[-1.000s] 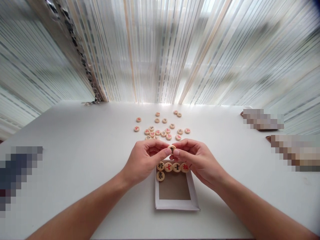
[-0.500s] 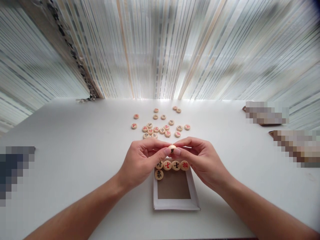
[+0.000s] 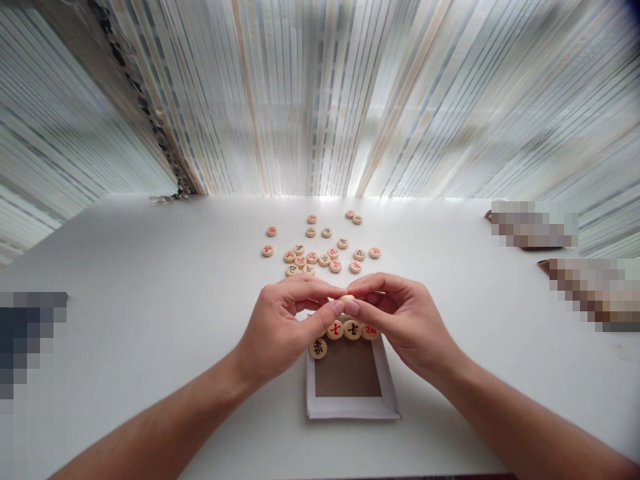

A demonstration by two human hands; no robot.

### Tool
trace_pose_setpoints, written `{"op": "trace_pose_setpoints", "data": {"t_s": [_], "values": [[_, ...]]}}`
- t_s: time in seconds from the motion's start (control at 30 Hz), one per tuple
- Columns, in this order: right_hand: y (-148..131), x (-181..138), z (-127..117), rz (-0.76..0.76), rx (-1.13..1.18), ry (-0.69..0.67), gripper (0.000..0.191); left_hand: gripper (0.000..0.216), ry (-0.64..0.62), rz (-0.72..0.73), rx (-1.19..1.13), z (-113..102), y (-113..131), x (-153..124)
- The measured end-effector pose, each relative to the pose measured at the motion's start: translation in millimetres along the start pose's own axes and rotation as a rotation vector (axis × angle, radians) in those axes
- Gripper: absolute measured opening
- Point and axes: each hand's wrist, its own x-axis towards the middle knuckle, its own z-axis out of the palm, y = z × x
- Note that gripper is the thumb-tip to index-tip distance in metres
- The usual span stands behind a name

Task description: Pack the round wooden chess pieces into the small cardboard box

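Note:
Between the fingertips of my left hand [image 3: 287, 313] and my right hand [image 3: 403, 313] is one pale round Chinese chess piece [image 3: 349, 299], pinched by both. Its face is mostly hidden by my thumbs. Just below it lies a shallow white box [image 3: 345, 408] with a brown bottom. Along the box's far side sits a row of chess pieces, among them a red-marked one [image 3: 335, 330] and a black-marked one [image 3: 353, 330]. A single black-marked piece [image 3: 318, 349] lies under the row's left end. My left thumb partly covers that end of the row.
Beyond my hands, several loose chess pieces [image 3: 312, 257] with red or black characters are scattered on the white table [image 3: 150, 313]. Two blurred-out objects [image 3: 533, 227] lie at the right, and a dark blurred one [image 3: 27, 340] at the left. A striped curtain [image 3: 310, 100] hangs behind the table.
The held piece has turned between my fingers, so its black character no longer shows. My hands have otherwise stayed almost in place above the box.

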Motion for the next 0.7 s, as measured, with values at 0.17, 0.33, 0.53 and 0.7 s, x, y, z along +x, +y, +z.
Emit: {"op": "trace_pose_setpoints", "data": {"t_s": [0.17, 0.33, 0.53, 0.7], "values": [[0.8, -0.4, -0.5, -0.008, -0.022, 0.0, 0.023, 0.011, -0.004, 0.008, 0.009, -0.4, -1.3, -0.5], [3.5, -0.3, -3.8, 0.025, -0.035, 0.008, 0.023, 0.011, -0.001, -0.014, -0.035, -0.2, -1.1, -0.2], [0.5, 0.6, -5.5, 0.081, -0.017, -0.015, 0.024, 0.012, -0.028, -0.085, -0.126, -0.6, 1.8, 2.2], [-2.8, 0.8, -5.1, 0.132, 0.047, -0.045, 0.024, 0.016, -0.045, -0.171, -0.187, -2.5, 1.6, 3.0]]}}
